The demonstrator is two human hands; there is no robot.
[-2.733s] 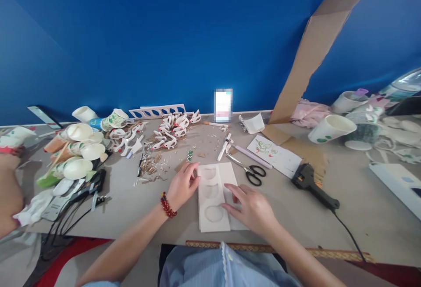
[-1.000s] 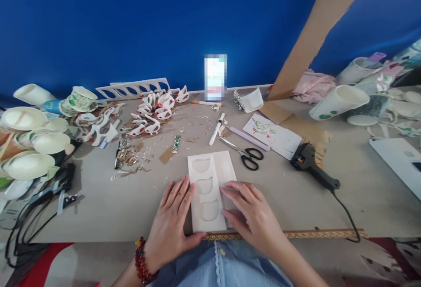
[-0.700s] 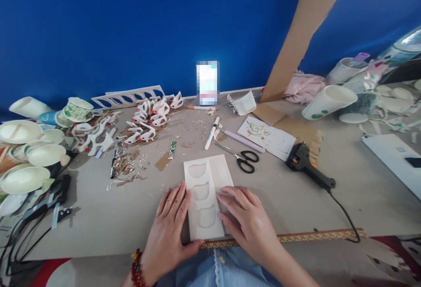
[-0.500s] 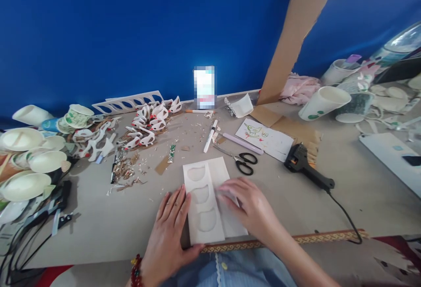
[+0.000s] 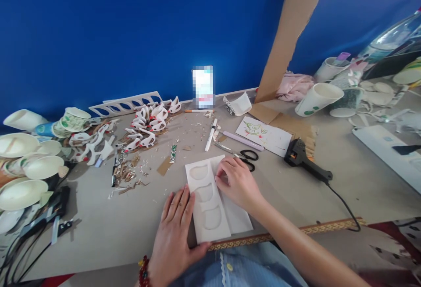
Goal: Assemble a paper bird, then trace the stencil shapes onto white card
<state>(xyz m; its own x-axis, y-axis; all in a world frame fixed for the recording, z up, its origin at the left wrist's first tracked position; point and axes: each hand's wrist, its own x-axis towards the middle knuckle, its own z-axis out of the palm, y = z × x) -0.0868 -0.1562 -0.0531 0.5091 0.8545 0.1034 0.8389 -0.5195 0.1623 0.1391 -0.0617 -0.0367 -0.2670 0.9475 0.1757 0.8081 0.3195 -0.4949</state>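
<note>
The white card (image 5: 208,205) lies near the table edge (image 5: 243,242), my left hand (image 5: 174,232) flat against its left side; whether my bunched right hand (image 5: 238,184) grips, I cannot tell. Room extends rightward to the glue gun (image 5: 307,163).

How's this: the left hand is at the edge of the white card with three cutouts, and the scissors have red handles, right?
Not red: the head view shows black-handled scissors. The left hand is indeed at the edge of the white card.
</note>
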